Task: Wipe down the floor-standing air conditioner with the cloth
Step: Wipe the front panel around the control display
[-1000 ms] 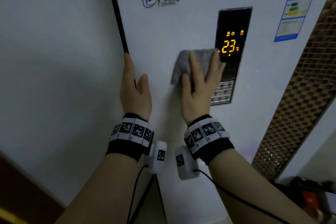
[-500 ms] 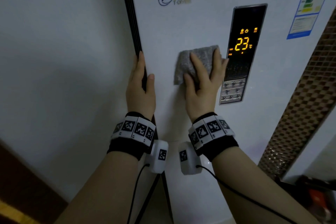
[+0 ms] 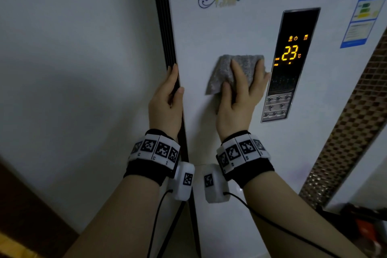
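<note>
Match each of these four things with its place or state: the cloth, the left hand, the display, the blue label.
Things:
1. cloth
2. left hand
3. display
4. blue label

Places or states:
A. at the top right of the air conditioner front
B. lit, showing an orange 23
C. pressed flat against the front under the right hand
D. resting on the left edge of the air conditioner

Pairs: 1-C, 2-D, 3-B, 4-A
</note>
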Motion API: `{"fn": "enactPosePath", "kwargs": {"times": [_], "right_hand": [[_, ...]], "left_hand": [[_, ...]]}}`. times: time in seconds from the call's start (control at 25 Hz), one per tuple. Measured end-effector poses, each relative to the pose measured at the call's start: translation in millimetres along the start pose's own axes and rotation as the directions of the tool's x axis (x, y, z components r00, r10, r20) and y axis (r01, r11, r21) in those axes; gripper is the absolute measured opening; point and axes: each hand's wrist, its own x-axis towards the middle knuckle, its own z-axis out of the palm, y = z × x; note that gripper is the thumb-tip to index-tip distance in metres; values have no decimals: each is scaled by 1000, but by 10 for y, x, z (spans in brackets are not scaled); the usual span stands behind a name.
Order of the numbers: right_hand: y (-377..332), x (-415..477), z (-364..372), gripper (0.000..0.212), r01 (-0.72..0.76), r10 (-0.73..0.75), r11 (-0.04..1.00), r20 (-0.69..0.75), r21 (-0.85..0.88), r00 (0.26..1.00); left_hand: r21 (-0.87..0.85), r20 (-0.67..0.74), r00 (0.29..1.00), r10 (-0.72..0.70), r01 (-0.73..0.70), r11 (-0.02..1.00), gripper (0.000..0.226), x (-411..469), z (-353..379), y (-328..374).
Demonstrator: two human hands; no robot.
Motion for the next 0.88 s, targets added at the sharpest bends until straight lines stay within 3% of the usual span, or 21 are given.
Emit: {"fn": "enactPosePath", "kwargs": {"times": [0.16, 0.32, 0.52, 0.68, 0.88], "right_hand": [[-66, -175, 147, 39, 151, -148, 988, 99, -15, 984], [-53, -126, 142, 39, 61, -61, 998, 15, -5, 998], [-121, -304, 297, 36, 226, -222, 974, 123, -21, 967], [-184, -124, 278, 36, 105, -105, 994, 4, -10, 994], [-253, -108, 284, 33, 212, -209, 977, 94, -18, 973]], "left_hand": [[1, 15, 1000, 10, -10, 1000, 46, 37, -51, -52], [25, 59, 996, 72, -73, 997, 49, 52, -133, -94], [34, 100, 994, 32, -36, 999, 49, 96, -195, -170], [12, 103, 994, 32, -34, 999, 46, 121, -251, -152], [53, 139, 988, 70, -78, 996, 48, 142, -207, -66]]}}
